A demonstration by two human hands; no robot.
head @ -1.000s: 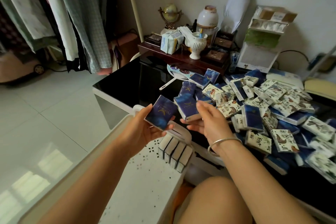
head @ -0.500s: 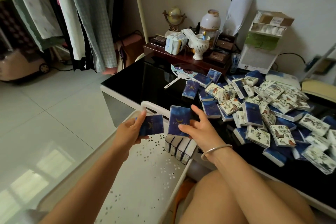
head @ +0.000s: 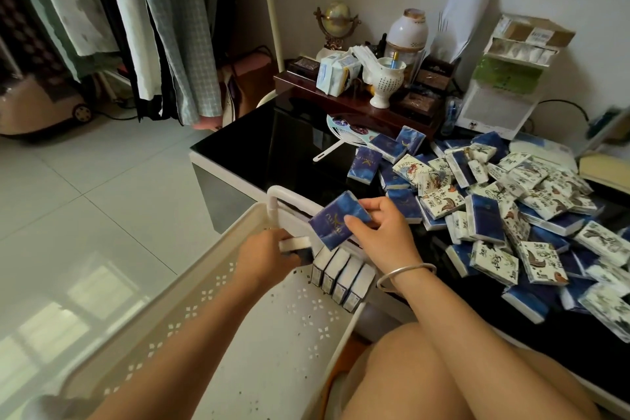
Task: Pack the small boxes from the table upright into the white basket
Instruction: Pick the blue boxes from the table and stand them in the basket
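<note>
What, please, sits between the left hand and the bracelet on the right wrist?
In the head view, a row of small boxes stands upright in the white basket, between the left hand and the bracelet.

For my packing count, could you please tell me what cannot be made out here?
Head view:
Box in the left hand: fingers hide all but a white edge.
White basket: near end cut off by the bottom edge.
Pile on the table: lower boxes buried, uncountable.
Blue box in the right hand: print blurred.
</note>
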